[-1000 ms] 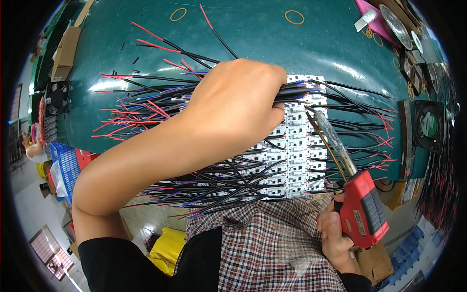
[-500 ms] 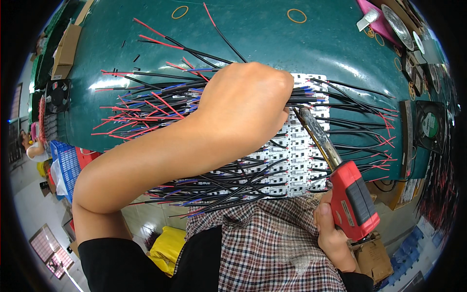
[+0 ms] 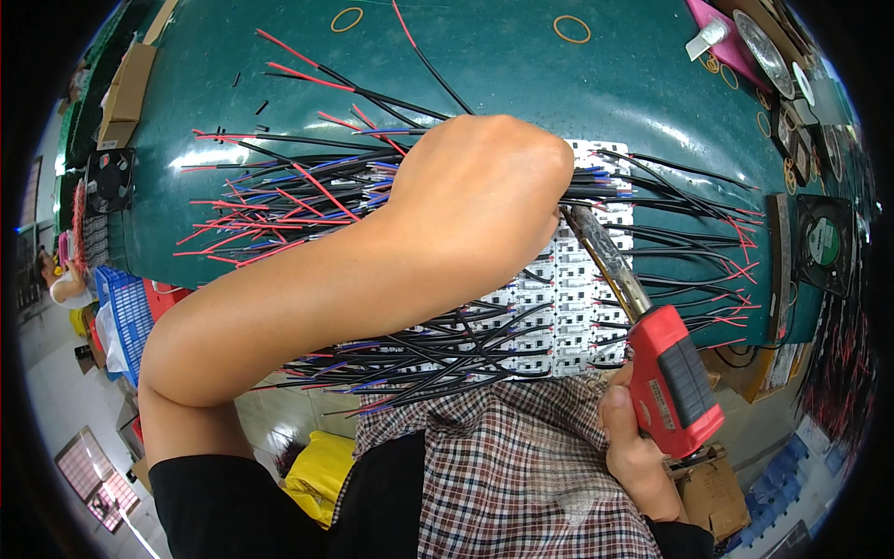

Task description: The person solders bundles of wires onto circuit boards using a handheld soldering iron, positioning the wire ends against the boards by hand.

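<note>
My left hand (image 3: 484, 186) is closed above the white circuit board panel (image 3: 573, 317), its fingertips turned under. Black and blue wires (image 3: 589, 182) come out from beneath its right side, and a thick bunch of red-tipped black wires (image 3: 289, 205) fans out to its left. My right hand (image 3: 638, 456) grips a red and black soldering gun (image 3: 670, 382) by its handle. The gun's metal barrel slants up to the left, with the tip close to my left fingers, over the panel. Whether the tip touches a wire is hidden by the left hand.
Soldered wires (image 3: 689, 256) trail off the panel's right side on the green table (image 3: 503, 56). Rubber bands (image 3: 572, 29) lie at the far side. A black fan (image 3: 824, 240) stands at the right, another fan (image 3: 111, 182) at the left. A blue basket (image 3: 126, 312) sits left of the table.
My left hand has shifted slightly to the right. The soldering gun has moved only a little, its handle slightly left, with the tip still beside the left fingers.
</note>
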Tool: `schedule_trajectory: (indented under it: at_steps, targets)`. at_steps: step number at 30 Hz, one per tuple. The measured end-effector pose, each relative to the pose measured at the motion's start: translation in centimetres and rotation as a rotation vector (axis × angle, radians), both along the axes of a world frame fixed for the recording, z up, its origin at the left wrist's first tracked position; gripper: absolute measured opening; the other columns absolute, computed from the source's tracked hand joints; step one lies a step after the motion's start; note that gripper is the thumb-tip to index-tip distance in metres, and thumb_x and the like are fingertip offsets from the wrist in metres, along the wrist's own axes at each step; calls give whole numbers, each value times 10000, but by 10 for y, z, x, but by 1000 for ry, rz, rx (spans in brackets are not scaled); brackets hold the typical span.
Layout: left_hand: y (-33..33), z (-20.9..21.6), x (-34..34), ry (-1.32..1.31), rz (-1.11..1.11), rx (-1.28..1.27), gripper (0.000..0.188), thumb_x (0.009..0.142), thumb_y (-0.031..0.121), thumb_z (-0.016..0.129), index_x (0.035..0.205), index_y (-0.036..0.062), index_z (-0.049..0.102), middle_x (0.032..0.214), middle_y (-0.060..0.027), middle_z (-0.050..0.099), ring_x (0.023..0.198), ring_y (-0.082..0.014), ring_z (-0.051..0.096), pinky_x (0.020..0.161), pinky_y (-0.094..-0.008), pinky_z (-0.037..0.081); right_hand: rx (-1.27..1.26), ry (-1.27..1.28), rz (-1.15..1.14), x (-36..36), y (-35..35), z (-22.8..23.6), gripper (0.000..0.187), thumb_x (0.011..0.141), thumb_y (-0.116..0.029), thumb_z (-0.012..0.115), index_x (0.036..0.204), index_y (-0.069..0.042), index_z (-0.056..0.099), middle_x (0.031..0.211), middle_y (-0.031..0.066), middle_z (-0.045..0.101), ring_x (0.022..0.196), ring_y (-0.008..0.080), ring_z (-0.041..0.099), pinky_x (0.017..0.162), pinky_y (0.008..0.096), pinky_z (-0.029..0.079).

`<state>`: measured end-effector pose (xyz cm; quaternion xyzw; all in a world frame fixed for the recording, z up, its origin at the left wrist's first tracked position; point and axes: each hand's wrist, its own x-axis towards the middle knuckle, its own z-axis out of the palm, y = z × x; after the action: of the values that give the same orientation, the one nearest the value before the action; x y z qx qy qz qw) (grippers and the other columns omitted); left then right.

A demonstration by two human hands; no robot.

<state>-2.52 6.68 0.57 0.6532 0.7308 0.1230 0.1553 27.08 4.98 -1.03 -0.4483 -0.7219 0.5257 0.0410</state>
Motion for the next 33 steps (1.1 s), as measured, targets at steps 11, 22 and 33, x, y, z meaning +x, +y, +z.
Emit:
schedule_trajectory:
  at_steps: [11,22,33]
  targets:
    - [4,-3,-7,-57,17,-42,134,711,100,687,744,-30,695,750,-248,671,744,-432,682,700,-509,556,29,171,-4,10,-6,-9,323,1011,-136,552,1282,16,467,779,35,486,506,71,411,481,246,380]
    - [3,-2,-3,-26,27,-62,158,742,127,721,787,-22,692,735,-224,668,740,-422,671,692,-500,535,-57,136,-100,4,-9,-3,247,969,-89,607,1189,10,551,893,75,574,722,157,537,650,301,448]
    - [0,-4,4,37,-11,-20,209,736,151,780,803,-11,666,735,-216,668,749,-417,669,697,-501,527,-171,137,-97,3,-5,-2,196,941,-85,653,1113,1,615,921,97,624,853,228,616,772,350,492]
